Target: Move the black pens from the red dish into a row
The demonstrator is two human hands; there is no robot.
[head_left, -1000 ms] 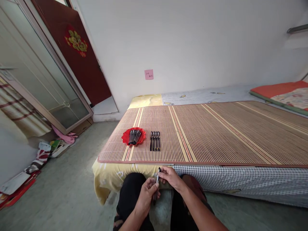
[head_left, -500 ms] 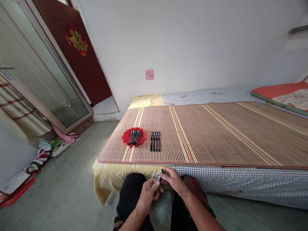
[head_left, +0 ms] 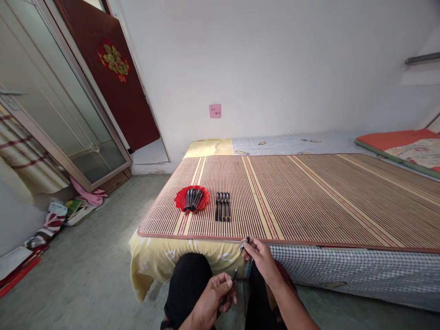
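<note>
I sit at the edge of a bed covered with a striped bamboo mat (head_left: 309, 197). My left hand (head_left: 215, 295) is closed round a dark pen body (head_left: 233, 275) above my knee. My right hand (head_left: 261, 256) pinches a small dark pen part (head_left: 244, 243), probably the cap, just under the mat's near edge. A red dish (head_left: 191, 199) on the mat holds several black pens. Beside it, to the right, a row of several black pens (head_left: 222, 206) lies side by side on the mat.
The bed has a yellow sheet (head_left: 161, 256) and a checked sheet (head_left: 343, 270) over its side. A folded orange quilt (head_left: 402, 144) lies far right. A dark red door (head_left: 113, 78), a glass panel (head_left: 51, 114) and scattered clutter (head_left: 51, 220) stand left on the concrete floor.
My hands have come apart. The right hand moved up and right with the small part, the left hand dropped lower with the pen body. The view shifted slightly.
</note>
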